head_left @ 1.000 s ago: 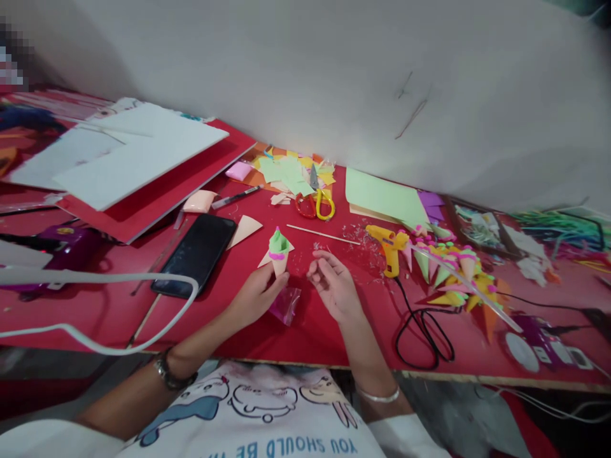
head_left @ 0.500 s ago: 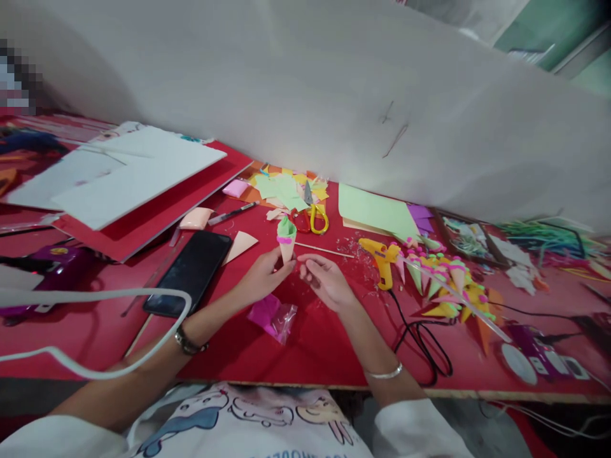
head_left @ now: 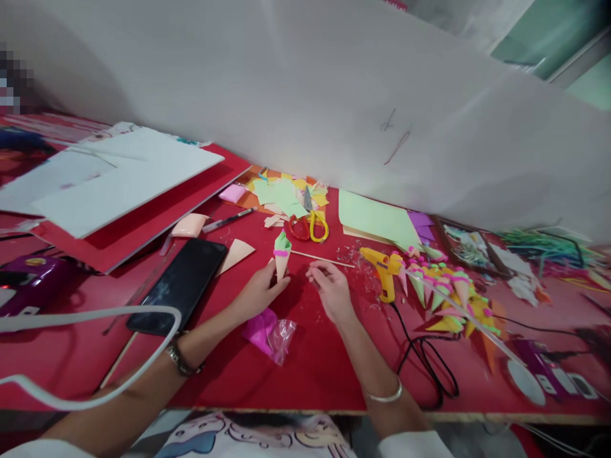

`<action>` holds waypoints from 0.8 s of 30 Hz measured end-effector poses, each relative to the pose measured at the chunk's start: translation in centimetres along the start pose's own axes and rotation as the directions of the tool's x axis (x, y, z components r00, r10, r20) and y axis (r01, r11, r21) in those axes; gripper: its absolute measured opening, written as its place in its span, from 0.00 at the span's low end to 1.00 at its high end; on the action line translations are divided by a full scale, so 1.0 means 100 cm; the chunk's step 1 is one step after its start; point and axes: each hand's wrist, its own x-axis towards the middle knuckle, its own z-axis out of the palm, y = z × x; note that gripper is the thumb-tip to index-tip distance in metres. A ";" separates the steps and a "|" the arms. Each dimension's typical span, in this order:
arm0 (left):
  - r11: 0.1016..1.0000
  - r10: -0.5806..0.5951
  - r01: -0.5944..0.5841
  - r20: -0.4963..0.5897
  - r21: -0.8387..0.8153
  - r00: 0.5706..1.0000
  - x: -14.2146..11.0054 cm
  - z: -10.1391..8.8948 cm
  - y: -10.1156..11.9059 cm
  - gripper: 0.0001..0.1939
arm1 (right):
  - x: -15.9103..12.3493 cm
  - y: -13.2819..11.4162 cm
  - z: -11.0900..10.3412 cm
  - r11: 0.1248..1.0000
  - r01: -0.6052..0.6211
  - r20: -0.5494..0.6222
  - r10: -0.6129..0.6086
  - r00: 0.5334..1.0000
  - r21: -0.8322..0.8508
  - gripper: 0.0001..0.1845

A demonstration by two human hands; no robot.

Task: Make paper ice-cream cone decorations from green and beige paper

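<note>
My left hand point(head_left: 258, 292) pinches a small paper cone point(head_left: 281, 251), peach below with a green top and a pink band, and holds it upright over the red table point(head_left: 324, 362). My right hand point(head_left: 330, 287) hovers just right of it with thumb and fingers pinched together; what they hold is too small to make out. A clear plastic bag with pink material point(head_left: 268, 334) lies below the hands. A thin wooden stick point(head_left: 321, 257) lies just beyond them.
Scissors point(head_left: 309, 222) and paper scraps lie by the wall. A yellow glue gun point(head_left: 384, 270) with black cord sits right, beside several finished cones point(head_left: 449, 289). A black phone point(head_left: 179, 286), peach triangle point(head_left: 236, 253), white boards point(head_left: 109, 178) and white cable point(head_left: 95, 318) are left.
The left hand lifted the cone off the table and holds it upright; the right hand closed toward it and now sits slightly apart. The camera view shifted a little.
</note>
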 end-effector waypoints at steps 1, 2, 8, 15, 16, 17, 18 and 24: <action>1.000 -0.004 0.004 0.008 -0.015 1.000 0.000 0.001 0.001 0.11 | 0.000 0.000 0.001 0.999 0.037 -0.033 -0.036 0.999 0.006 0.07; 0.999 -0.005 0.006 0.022 -0.032 1.000 -0.001 0.001 0.002 0.12 | -0.001 0.001 0.002 0.998 0.059 -0.057 -0.058 0.997 0.014 0.08; 0.998 0.018 -0.011 0.106 -0.069 0.994 -0.005 0.003 0.007 0.14 | -0.002 0.001 -0.001 0.997 0.028 -0.030 -0.030 0.999 -0.068 0.10; 0.997 0.075 -0.072 0.102 -0.026 0.992 -0.005 0.003 0.011 0.15 | -0.005 -0.006 0.002 0.978 0.206 0.045 -0.205 0.978 -0.037 0.03; 0.996 0.084 -0.084 0.098 -0.006 0.992 -0.005 0.003 0.010 0.15 | -0.006 -0.007 0.004 0.978 0.208 0.076 -0.205 0.976 -0.024 0.03; 0.996 0.090 -0.092 0.093 0.014 0.992 -0.004 0.003 0.009 0.16 | -0.008 -0.008 0.006 0.978 0.208 0.112 -0.206 0.972 -0.003 0.02; 0.995 0.091 -0.095 0.089 0.033 0.992 -0.004 0.003 0.008 0.16 | -0.010 -0.008 0.009 0.978 0.206 0.147 -0.207 0.967 0.020 0.02; 0.997 0.051 -0.053 0.035 0.062 0.998 -0.007 0.006 0.003 0.19 | -0.015 -0.008 0.014 0.986 0.166 0.218 -0.162 0.962 -0.002 0.01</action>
